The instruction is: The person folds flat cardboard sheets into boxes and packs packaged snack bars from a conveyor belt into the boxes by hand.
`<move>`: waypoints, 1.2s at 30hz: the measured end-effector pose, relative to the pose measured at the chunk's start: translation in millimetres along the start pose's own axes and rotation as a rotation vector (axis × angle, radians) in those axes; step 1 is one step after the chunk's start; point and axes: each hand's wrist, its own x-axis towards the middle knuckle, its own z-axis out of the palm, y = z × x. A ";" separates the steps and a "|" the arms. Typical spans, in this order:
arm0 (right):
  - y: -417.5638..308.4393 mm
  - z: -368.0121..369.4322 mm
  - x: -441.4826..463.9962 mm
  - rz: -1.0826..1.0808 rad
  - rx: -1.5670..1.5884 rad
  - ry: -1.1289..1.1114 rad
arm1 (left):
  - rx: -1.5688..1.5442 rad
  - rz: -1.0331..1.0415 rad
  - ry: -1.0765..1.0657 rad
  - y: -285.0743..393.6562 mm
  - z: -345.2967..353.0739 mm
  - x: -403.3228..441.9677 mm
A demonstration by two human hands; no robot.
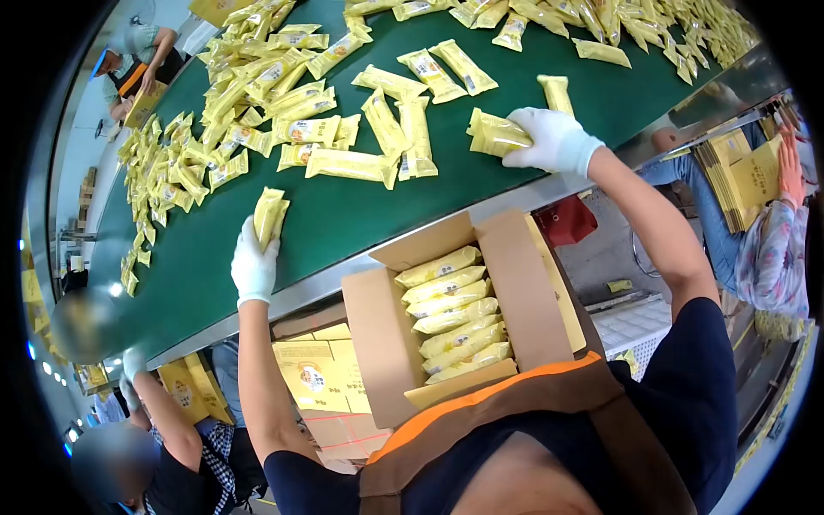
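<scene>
My left hand [256,264], in a white glove, is closed round a yellow packet [271,212] over the near edge of the green belt [343,221]. Further right, my right hand [549,140], also gloved, grips yellow packets [498,135] just above the belt. Another packet [557,93] lies beside its fingers. Between my forearms and against my apron stands an open cardboard box [375,336], flaps spread, with a row of several yellow packets [457,319] inside.
Many loose packets [283,77] cover the belt's far side. Flat yellow cartons [319,375] lie left of the box. A metal rail runs along the belt. Co-workers are at lower left, upper left and right, one hand [790,167] touching folded cartons [745,182].
</scene>
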 end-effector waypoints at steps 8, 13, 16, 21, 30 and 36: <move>20.7 10.2 155.3 0.386 0.751 0.178 | -0.400 -0.120 -0.058 -16.3 11.4 14.4; -12.0 8.6 159.7 0.278 0.286 -0.016 | 0.082 0.084 -0.047 15.2 -8.0 5.4; -38.5 -20.7 104.4 0.130 -0.176 0.069 | 0.049 0.079 0.037 18.4 0.8 -8.9; -18.7 3.3 13.5 0.098 -0.219 0.152 | -0.025 -0.026 -0.022 47.7 -13.7 -18.3; 0.1 -1.4 15.9 0.042 -0.079 0.013 | 0.228 0.338 0.156 68.4 21.9 -19.2; -120.7 -64.4 -57.5 -0.432 0.143 0.024 | -0.418 0.206 0.140 64.3 -3.9 -51.1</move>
